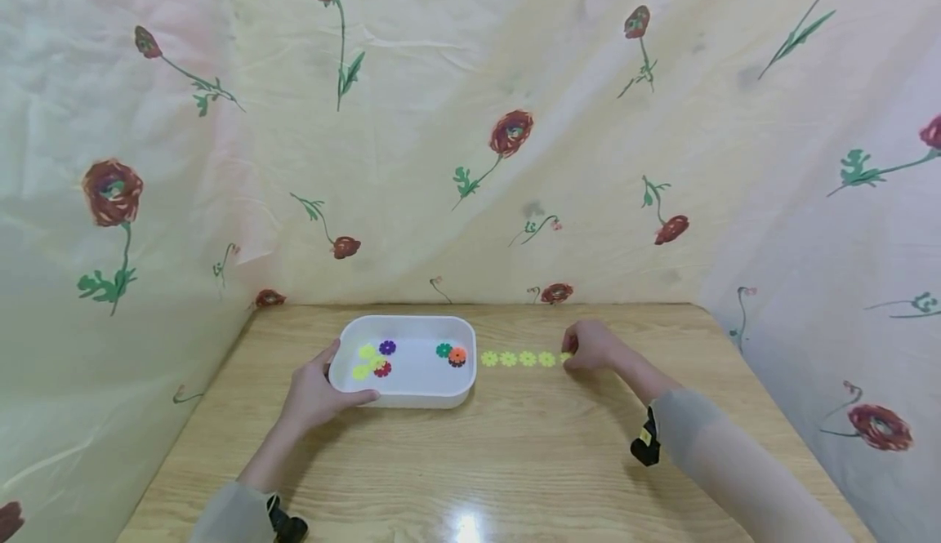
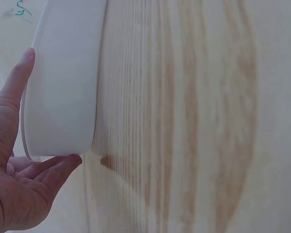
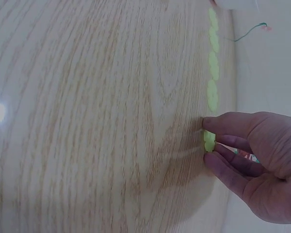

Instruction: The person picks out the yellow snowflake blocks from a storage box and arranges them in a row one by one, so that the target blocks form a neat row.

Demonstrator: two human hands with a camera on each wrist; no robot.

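Note:
At the row's right end, my right hand pinches a yellow snowflake disc between thumb and fingertips, right at the tabletop. Several like it, such as this yellow snowflake disc, lie in a straight line from the tray's right side toward that hand. My left hand grips the left end of a white plastic tray, thumb along the near rim and fingers around the end wall. In the tray, yellow discs lie with a purple disc and a red one; a green disc and an orange disc lie at the right.
The wood-grain table runs back to a flower-printed cloth that hangs behind and on both sides. Both wrists carry a dark camera mount, as on the right wrist. Light glares off the table's near edge.

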